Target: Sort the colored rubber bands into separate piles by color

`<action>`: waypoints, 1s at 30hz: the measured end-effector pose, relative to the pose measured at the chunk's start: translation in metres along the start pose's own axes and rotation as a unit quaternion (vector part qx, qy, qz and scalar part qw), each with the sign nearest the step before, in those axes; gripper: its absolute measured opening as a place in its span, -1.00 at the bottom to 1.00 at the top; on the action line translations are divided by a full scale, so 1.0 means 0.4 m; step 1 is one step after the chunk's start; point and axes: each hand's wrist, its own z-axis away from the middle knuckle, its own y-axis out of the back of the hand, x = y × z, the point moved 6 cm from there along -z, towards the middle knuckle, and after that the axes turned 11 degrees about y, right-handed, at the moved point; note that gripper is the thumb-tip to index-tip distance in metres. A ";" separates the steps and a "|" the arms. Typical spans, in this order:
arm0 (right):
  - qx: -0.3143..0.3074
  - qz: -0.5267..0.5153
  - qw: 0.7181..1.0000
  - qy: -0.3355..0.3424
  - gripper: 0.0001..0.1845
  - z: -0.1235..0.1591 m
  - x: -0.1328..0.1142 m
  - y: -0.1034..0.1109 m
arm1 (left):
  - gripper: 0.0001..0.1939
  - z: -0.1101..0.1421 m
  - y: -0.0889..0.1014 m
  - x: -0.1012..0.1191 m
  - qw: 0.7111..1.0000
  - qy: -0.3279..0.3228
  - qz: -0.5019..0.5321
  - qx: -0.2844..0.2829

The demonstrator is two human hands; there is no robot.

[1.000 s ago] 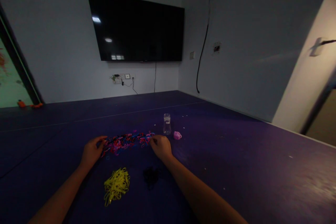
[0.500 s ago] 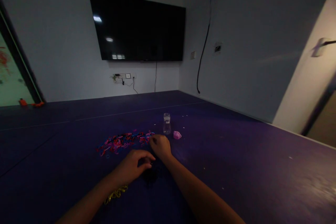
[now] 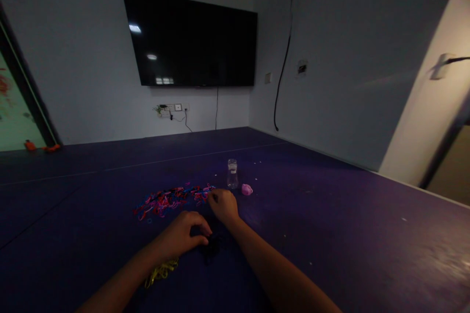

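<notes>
A loose pile of coloured rubber bands (image 3: 165,200), mostly red, pink and blue, lies spread on the purple floor. At its right end my right hand (image 3: 223,204) is curled closed, its fingertips hidden from me. Nearer to me, my left hand (image 3: 183,232) has thumb and forefinger close together in a pinch; whatever is between them is too dark to make out. Those fingertips are at the edge of a small dark heap (image 3: 211,249), apparently black bands. Yellow rubber bands (image 3: 161,271) lie beside my left wrist, partly covered by the forearm.
Beyond my right hand stands a clear bottle (image 3: 232,178), with a pink lump-shaped object (image 3: 246,189) to its right. Small white scraps dot the purple floor (image 3: 348,234). A black television (image 3: 194,44) hangs on the far wall, and a cable (image 3: 282,68) dangles at the right.
My left hand has shifted slightly left and its fingertips have come closer together by the dark heap. The right hand stays at the coloured pile. The view has moved a little.
</notes>
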 end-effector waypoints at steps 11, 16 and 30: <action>0.000 0.002 1.000 0.001 -0.70 0.000 0.000 -0.001 | -0.81 -0.014 0.127 -0.041 0.975 -0.040 -0.073 0.205; -0.004 0.000 1.000 -0.005 -0.71 0.000 0.002 -0.002 | -0.65 -0.008 0.238 -0.189 0.915 -0.010 -0.188 0.357; 0.001 0.005 1.000 0.004 -0.73 0.000 -0.004 0.005 | -0.63 0.010 0.259 -0.387 0.920 0.109 -0.219 0.306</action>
